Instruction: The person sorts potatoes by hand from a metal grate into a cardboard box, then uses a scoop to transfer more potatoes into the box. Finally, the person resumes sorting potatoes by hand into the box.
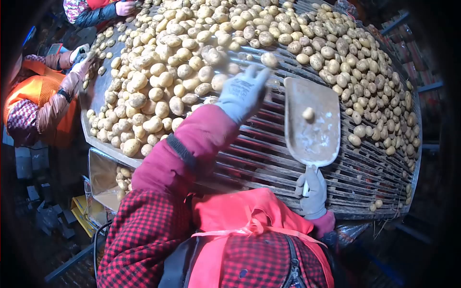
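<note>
Head view: the grey-gloved right hand (313, 192) is clamped on the handle of a dusty flat metal scoop (314, 137), which carries one small pale potato (308, 114). The left hand (242, 93), fingers spread apart, touches the edge of the heap of yellow-brown potatoes (168, 72) on the slatted metal sorting bed (259, 153). Bare slats lie open between the heap and the near rim. A metal bin (100, 176) below the left rim holds a few potatoes.

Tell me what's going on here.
A person stands at a slatted table heaped with potatoes. Their gloved left hand reaches, open, at the heap's edge. The right hand grips a scoop carrying one potato. Co-workers' hands are at the table's left rim.
</note>
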The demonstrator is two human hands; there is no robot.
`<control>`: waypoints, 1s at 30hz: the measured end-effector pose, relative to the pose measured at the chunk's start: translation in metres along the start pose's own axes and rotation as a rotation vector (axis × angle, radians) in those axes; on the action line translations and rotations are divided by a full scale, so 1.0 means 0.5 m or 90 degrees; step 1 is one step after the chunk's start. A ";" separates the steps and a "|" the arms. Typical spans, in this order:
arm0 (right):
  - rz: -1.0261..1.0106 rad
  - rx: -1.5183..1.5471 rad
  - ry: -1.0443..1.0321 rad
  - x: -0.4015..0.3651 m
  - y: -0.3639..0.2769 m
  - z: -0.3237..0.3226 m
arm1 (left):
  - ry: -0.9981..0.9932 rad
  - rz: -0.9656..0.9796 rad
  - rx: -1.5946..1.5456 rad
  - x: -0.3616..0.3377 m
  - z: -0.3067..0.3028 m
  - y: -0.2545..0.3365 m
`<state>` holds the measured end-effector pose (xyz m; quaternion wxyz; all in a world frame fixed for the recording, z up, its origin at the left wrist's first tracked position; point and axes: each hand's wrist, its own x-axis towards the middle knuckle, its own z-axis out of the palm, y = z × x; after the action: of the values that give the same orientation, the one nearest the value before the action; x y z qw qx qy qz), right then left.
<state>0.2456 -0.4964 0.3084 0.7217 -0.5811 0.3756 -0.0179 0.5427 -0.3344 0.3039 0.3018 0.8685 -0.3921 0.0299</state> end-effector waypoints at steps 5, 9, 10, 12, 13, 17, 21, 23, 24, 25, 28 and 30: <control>0.035 0.005 -0.003 0.012 -0.004 -0.011 | -0.149 -0.123 0.194 -0.025 0.056 -0.082; 0.041 -0.025 0.014 0.009 -0.007 0.004 | -0.001 -0.022 -0.113 -0.044 0.040 -0.004; 0.042 -0.019 0.011 0.005 -0.003 0.008 | 0.023 0.015 -0.172 -0.038 0.038 0.027; 0.037 -0.004 0.007 0.003 0.002 0.011 | 0.022 0.115 -0.318 -0.031 0.026 0.083; 0.016 -0.037 0.019 0.005 -0.001 0.008 | 0.068 0.156 -0.258 -0.033 0.025 0.107; -0.062 -0.134 0.056 -0.004 0.004 -0.018 | 0.115 0.161 -0.066 -0.096 -0.023 0.091; -0.084 -0.163 0.074 -0.004 0.000 -0.041 | 0.068 -0.054 0.216 -0.203 -0.045 -0.034; -0.091 -0.171 0.092 -0.003 -0.008 -0.035 | -0.022 -0.067 0.305 -0.277 -0.042 -0.074; -0.042 -0.105 0.122 -0.004 -0.017 -0.026 | -0.056 -0.047 0.310 -0.300 -0.055 -0.067; -0.054 -0.113 0.126 0.000 -0.015 -0.036 | -0.093 -0.028 0.315 -0.319 -0.070 -0.052; -0.056 -0.115 0.103 -0.001 -0.029 -0.058 | -0.127 -0.026 0.198 -0.377 -0.105 0.010; -0.100 -0.145 0.147 0.003 -0.022 -0.061 | -0.151 0.012 0.139 -0.407 -0.108 0.043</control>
<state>0.2341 -0.5256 0.3157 0.5998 -0.6805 0.4093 -0.0984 0.3971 -0.1808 0.2998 0.1569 0.8900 -0.4273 -0.0277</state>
